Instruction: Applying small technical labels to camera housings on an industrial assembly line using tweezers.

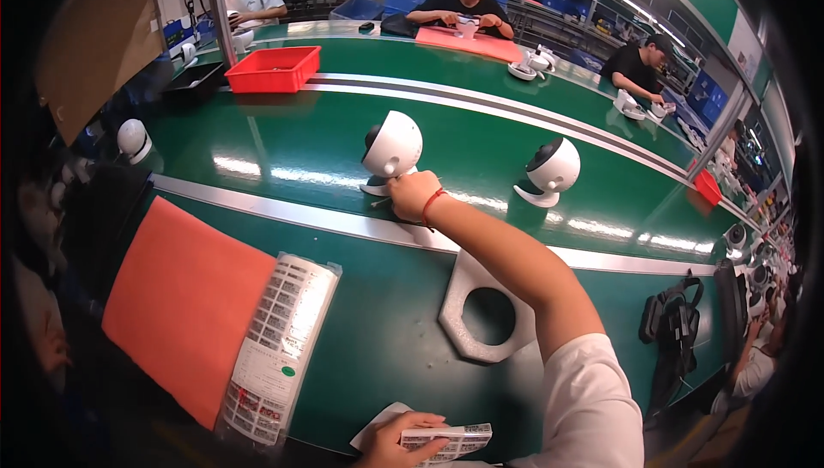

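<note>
My right hand (pixel 415 196), with a red cord at its wrist, reaches far forward and closes on the base of a white round-headed camera (pixel 396 143) with a black front. Its fingertips are partly hidden behind the knuckles. Close to my body, my left hand (pixel 402 440) grips a folded sheet of printed labels (pixel 463 441). A second white camera (pixel 554 167) stands on the green belt to the right. Below my right forearm lies a pale foam ring (pixel 459 322) with a large round hole.
An orange mat (pixel 189 305) and a plastic-sleeved stack of label sheets (pixel 279 339) lie at the left. Further off are a red bin (pixel 273 69) and another white camera (pixel 134 140). Black straps (pixel 674 318) lie at the right. Several people work across the belt.
</note>
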The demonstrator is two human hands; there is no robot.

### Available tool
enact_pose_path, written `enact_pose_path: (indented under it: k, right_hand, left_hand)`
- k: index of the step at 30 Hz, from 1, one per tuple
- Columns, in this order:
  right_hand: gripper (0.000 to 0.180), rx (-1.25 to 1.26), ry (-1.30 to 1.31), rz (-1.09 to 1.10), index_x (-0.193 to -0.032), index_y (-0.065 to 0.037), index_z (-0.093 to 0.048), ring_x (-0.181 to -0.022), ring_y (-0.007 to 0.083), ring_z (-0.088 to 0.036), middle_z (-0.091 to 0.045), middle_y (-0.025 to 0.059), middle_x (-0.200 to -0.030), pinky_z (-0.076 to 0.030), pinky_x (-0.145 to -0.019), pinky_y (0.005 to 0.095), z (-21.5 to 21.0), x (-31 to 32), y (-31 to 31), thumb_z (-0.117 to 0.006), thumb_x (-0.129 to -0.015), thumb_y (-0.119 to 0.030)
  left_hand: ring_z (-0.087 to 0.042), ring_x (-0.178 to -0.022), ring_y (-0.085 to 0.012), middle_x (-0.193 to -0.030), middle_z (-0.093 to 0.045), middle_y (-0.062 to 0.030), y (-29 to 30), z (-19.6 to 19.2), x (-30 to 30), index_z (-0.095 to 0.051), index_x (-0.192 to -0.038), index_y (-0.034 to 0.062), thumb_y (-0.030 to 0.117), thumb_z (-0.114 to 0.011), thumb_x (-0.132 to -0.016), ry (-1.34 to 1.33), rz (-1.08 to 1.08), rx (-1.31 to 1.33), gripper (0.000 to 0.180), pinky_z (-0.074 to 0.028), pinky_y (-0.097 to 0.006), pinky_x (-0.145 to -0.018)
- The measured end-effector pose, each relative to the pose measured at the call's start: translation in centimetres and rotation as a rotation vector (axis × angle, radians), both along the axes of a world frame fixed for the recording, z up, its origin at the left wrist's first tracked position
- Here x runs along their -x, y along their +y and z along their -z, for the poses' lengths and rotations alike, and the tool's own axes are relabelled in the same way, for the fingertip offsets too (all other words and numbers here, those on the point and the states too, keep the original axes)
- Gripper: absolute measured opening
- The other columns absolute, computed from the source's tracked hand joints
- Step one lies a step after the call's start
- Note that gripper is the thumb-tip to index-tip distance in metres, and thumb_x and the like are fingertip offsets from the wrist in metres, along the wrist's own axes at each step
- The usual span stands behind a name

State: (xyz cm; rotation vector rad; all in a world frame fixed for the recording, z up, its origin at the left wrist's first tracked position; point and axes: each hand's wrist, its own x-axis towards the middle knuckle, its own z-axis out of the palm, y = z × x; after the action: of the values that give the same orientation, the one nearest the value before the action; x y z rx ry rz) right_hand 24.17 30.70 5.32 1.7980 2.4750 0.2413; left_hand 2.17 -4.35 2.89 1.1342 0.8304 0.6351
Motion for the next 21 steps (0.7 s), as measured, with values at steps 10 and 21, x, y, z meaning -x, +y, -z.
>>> enact_pose_path:
  k: [10,21]
  right_hand:
    - [0.012,-0.123,0.42,-0.183,-0.082,-0.012,-0.069,-0.063,0.0372,-0.061,-0.061,0.0151,-0.065,-0.046,-0.058,0.0473,-9.4,-10.4,-17.7,-0.071,-0.078,-0.023]
    - [0.021,0.169,0.61,-0.1,-0.093,-0.01,-0.073,-0.061,0.0252,-0.065,-0.067,0.0092,-0.07,-0.048,-0.056,0.034,-10.8,-10.9,-30.0,-0.081,-0.079,-0.024]
  left_hand:
    - [-0.068,-0.098,-0.0202,-0.104,-0.07,-0.0183,0.0,0.9,-0.3,-0.053,-0.121,-0.0058,-0.004,-0.078,-0.078,-0.035,-0.025,-0.286,0.049,-0.054,-0.03,-0.088]
    - [-0.068,-0.091,-0.0135,-0.102,-0.072,-0.0121,0.0,1.0,-1.2,-0.054,-0.124,-0.0019,0.001,-0.077,-0.082,-0.005,-0.076,-0.321,0.048,-0.054,-0.027,-0.081]
